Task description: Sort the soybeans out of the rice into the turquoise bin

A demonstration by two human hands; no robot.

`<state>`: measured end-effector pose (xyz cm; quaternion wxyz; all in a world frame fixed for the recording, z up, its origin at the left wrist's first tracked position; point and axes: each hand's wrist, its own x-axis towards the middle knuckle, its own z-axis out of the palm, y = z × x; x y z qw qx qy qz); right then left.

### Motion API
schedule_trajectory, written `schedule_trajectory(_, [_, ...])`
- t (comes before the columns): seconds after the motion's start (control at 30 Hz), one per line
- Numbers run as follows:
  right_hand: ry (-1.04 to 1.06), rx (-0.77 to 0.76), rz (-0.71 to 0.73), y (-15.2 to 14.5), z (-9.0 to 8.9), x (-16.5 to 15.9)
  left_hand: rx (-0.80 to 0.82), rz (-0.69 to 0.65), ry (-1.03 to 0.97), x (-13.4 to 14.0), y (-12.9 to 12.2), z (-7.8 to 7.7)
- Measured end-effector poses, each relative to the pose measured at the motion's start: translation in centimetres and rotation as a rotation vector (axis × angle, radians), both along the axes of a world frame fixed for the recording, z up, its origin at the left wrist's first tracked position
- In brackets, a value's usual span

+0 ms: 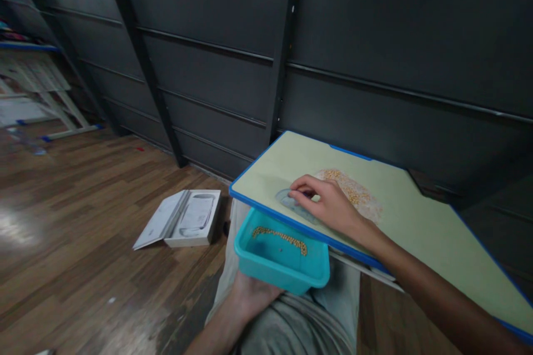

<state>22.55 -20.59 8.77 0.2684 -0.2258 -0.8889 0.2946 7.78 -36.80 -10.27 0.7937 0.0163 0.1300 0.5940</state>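
Note:
My left hand (252, 294) supports a teal plastic tub (275, 272) from below, over my lap and against the table's near edge. A curved band of small round yellow-brown beans or kernels (283, 236) lies on the tub's floor. Over the pale yellow tabletop (420, 238), my right hand (322, 199) has its thumb and fingers drawn together in a pinch. Anything between the fingertips is too small or hidden to make out. Beneath that hand is a greyish translucent oval patch (285, 197). Just beyond it, yellow kernels (356, 194) lie spread on a whitish patch of the table.
An open white box (194, 219) with a moulded insert sits on the wood floor (104, 205) at the left. Dark metal wall panels (216, 5) rise behind the blue-edged table. Another table (37, 69) stands far left, near a clear bottle (25, 138) on the floor.

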Motion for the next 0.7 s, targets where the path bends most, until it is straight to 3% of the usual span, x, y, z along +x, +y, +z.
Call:
schedule_trajectory(0.13, [-0.064,-0.038,0.022,0.3,-0.5,1.4,-0.014,-0.004,0.036,1.0,-0.2,1.2])
schedule_trajectory(0.3, [-0.090,0.032,-0.067,2.1,-1.5,4.2,0.055,-0.070,0.032,2.2,-0.7,-0.9])
schedule_trajectory(0.43, [-0.073,0.136,-0.152,5.1,-0.9,6.8,0.040,-0.133,0.014,3.7,-0.7,-2.2])
schedule_trajectory(0.6, [0.063,0.115,-0.264,10.6,0.5,9.4,-0.039,-0.110,0.003,5.6,0.4,-2.0])
schedule_trajectory(0.7, [0.212,0.026,-0.373,13.0,0.2,10.4,-0.042,-0.089,0.016,6.1,0.8,-2.4])
